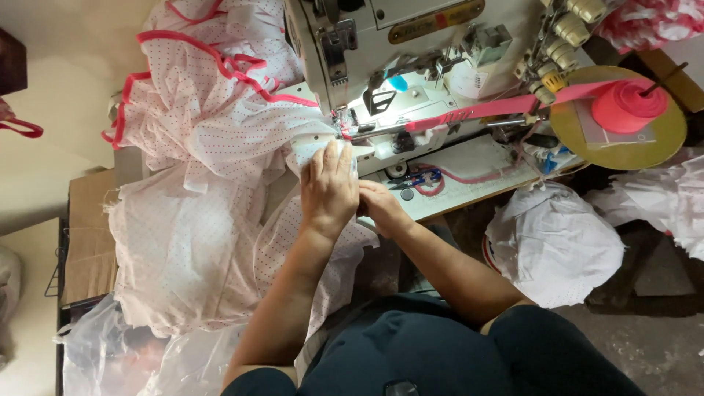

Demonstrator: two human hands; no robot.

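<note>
Where the cloth (220,147) runs under the needle, left hand (329,187) laid flat on it, fingers together, pressing it down at centre frame just before the sewing machine (352,44). Right hand (381,207) tucked just beside and partly under the left, fingers curled on the cloth edge, though grip itself hidden. Thin white fabric with red dots: likely light, soft, limp, quick to bunch or slide, so best held flat with spread palms near the seam, not pinched far back. Pink tape (477,110) stretched from a spool (627,105) on a yellow disc (623,147) at upper right, leading to the needle. Finished frilled pieces with pink edging heaped at upper left. Small scissors (419,178) on the table (477,165) just right of the hands. White bundle (554,246) on the floor at right, cardboard (92,235) at left, clear plastic bag (110,352) at lower left. Cramped, cluttered room, lamp-lit at the needle.
</note>
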